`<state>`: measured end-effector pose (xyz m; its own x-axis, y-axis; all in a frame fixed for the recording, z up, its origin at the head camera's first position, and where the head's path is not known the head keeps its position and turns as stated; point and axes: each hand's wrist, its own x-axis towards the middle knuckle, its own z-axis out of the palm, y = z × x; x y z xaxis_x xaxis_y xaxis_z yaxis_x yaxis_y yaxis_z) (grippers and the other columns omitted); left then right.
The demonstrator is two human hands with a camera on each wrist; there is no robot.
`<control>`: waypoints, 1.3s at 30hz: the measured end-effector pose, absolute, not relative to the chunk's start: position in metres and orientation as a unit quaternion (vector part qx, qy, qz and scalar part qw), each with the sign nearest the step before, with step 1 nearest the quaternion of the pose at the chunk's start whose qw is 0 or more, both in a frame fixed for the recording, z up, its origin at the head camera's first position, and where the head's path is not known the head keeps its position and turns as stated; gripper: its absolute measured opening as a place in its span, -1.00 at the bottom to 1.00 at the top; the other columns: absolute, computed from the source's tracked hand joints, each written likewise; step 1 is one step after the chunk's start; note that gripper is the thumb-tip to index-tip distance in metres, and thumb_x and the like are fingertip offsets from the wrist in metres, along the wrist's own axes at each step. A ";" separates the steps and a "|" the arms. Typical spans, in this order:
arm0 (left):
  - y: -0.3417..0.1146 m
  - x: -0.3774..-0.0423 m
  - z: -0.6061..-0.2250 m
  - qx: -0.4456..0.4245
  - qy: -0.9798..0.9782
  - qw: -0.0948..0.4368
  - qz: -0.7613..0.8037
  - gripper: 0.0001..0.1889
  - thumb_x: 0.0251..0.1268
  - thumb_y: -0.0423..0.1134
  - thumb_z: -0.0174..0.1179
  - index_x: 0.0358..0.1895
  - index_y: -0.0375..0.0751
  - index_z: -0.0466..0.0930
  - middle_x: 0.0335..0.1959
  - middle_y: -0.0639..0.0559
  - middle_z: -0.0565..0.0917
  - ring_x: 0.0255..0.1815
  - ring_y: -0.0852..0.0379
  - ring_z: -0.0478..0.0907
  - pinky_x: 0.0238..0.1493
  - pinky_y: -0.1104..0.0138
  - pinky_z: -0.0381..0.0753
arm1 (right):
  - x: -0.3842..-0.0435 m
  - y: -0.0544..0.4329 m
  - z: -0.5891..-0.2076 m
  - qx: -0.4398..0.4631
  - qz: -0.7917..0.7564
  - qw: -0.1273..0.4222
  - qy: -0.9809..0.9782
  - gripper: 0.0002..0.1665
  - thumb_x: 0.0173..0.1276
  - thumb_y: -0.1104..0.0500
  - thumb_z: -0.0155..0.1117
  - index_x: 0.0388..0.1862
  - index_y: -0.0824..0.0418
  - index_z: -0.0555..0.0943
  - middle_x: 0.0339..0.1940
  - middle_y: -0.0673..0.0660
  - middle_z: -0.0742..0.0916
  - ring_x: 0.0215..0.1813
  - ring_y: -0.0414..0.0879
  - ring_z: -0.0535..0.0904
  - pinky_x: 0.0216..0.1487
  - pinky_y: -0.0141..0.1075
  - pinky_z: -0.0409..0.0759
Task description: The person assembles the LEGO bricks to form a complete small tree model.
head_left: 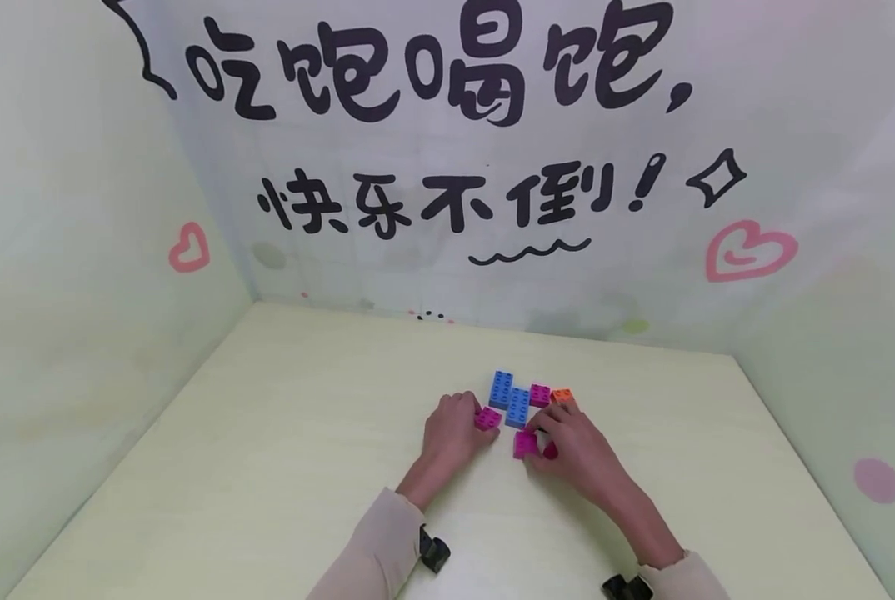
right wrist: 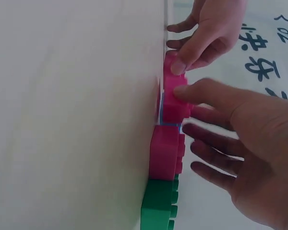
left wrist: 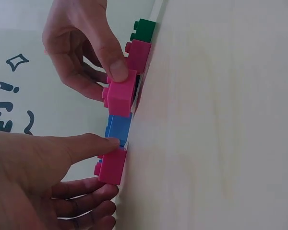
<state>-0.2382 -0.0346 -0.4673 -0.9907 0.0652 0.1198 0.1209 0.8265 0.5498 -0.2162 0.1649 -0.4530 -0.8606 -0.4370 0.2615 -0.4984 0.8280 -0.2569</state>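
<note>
My left hand (head_left: 451,429) pinches a pink building brick (head_left: 487,418) between thumb and fingers, beside two blue bricks (head_left: 518,407). To its right, my right hand (head_left: 578,446) grips another pink brick (head_left: 525,445), a little nearer the body. In the left wrist view the right thumb lies on that pink brick (left wrist: 121,98), and the left thumb touches its own pink brick (left wrist: 113,166). Under the right palm a further pink brick (right wrist: 164,152) stands beside a green brick (right wrist: 157,203); the head view hides the green one.
Just beyond the right hand are a pink brick (head_left: 540,394) and an orange brick (head_left: 562,396), partly covered by the fingers. The pale tabletop (head_left: 267,442) meets a printed back wall (head_left: 417,275) and side walls.
</note>
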 end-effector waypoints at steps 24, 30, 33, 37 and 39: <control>-0.056 -0.239 -0.439 -0.226 -0.889 -0.049 -0.396 -0.67 0.15 -0.18 0.45 -0.02 -0.08 0.64 -0.19 0.20 0.62 -0.11 0.14 0.54 -0.18 0.40 0.55 | -0.214 0.167 -0.451 0.263 0.256 -0.009 -0.930 -0.42 0.04 0.10 0.62 0.05 0.13 0.61 -0.27 -0.08 0.67 -0.19 -0.13 0.56 -0.27 -0.37 0.56; -0.052 -0.240 -0.437 -0.292 -0.871 -0.096 -0.384 -0.65 0.12 -0.24 0.46 0.00 -0.10 0.66 -0.19 0.24 0.62 -0.10 0.13 0.56 -0.20 0.45 0.54 | -0.218 0.169 -0.450 0.268 0.255 -0.005 -0.929 -0.35 0.05 0.04 0.61 0.11 0.14 0.56 -0.25 -0.07 0.67 -0.16 -0.11 0.57 -0.25 -0.36 0.55; -0.047 -0.239 -0.441 -0.312 -0.868 -0.104 -0.372 -0.65 0.10 -0.24 0.47 -0.01 -0.11 0.68 -0.22 0.24 0.63 -0.12 0.14 0.57 -0.18 0.48 0.53 | -0.218 0.171 -0.451 0.270 0.258 -0.006 -0.927 -0.39 0.04 0.04 0.61 0.06 0.13 0.58 -0.24 -0.07 0.66 -0.14 -0.11 0.57 -0.23 -0.36 0.56; -0.042 -0.238 -0.445 -0.324 -0.871 -0.099 -0.355 -0.65 0.10 -0.23 0.47 0.00 -0.11 0.69 -0.22 0.25 0.64 -0.13 0.18 0.57 -0.15 0.50 0.52 | -0.217 0.172 -0.452 0.270 0.254 -0.006 -0.929 -0.49 0.04 0.04 0.61 -0.05 0.11 0.61 -0.26 -0.06 0.65 -0.19 -0.13 0.53 -0.25 -0.35 0.54; -0.039 -0.238 -0.446 -0.325 -0.874 -0.097 -0.347 -0.64 0.10 -0.22 0.48 0.01 -0.11 0.70 -0.21 0.24 0.64 -0.13 0.19 0.57 -0.14 0.50 0.51 | -0.216 0.172 -0.452 0.266 0.250 -0.010 -0.931 -0.53 0.04 0.04 0.61 -0.09 0.11 0.63 -0.28 -0.06 0.64 -0.21 -0.13 0.51 -0.26 -0.35 0.52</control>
